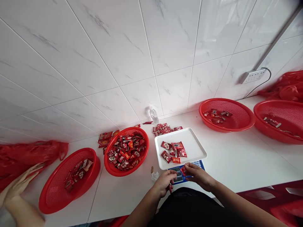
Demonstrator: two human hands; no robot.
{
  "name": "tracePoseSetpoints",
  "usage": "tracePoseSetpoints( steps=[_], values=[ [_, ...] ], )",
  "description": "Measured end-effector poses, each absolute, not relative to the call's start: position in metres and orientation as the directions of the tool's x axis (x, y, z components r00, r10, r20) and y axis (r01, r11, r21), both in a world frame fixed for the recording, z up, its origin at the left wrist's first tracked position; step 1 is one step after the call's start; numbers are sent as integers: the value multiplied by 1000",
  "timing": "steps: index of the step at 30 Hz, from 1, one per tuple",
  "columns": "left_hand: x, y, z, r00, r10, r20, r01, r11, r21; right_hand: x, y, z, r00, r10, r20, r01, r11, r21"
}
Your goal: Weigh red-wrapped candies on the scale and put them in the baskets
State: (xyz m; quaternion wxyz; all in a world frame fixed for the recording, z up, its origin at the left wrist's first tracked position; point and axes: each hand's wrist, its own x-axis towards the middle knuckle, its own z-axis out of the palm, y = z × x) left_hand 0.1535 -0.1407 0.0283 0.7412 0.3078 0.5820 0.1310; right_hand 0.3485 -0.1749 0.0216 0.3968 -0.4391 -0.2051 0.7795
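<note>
The white worktop point(236, 160) runs along a tiled wall and carries four red mesh baskets. The far-left basket point(50, 192) holds a thin scatter of red sweets. The middle basket point(144, 157) is heaped with them. The right basket point(239, 108) and the far-right basket point(284, 108) each hold only a few. A white tray point(193, 142) sits on a blue scale point(178, 178) and bears a small cluster of packets at its near-left part. Loose sweets point(164, 128) lie just behind the tray.

Over the scale's front edge, the right hand point(199, 175) has its grip pinched on a red packet point(183, 171). The left hand point(164, 182) is clenched just beside it, and a second packet point(169, 188) pokes out below its fingers. Such slick wrappers probably hold best when pinched by the crimped end. They should be kept low over the tray, so that nothing slides off onto the display.

At far left a co-worker's hand point(19, 186) rests by a red bag point(28, 154).
</note>
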Motion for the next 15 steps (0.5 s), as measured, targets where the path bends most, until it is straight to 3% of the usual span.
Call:
tracePoseSetpoints(
  steps=[8,12,15],
  values=[
    [147,-129,53,283,449,-848,-282,884,374,349,-180,27,-405,712,-574,-433,-702,-565],
    [156,-129,61,331,520,-788,-346,843,411,343,-181,32,-470,712,-521,-364,-694,-621],
    [161,-129,60,363,572,-736,-236,820,521,340,-179,38,-511,724,-463,-360,-670,-649]
  ],
)
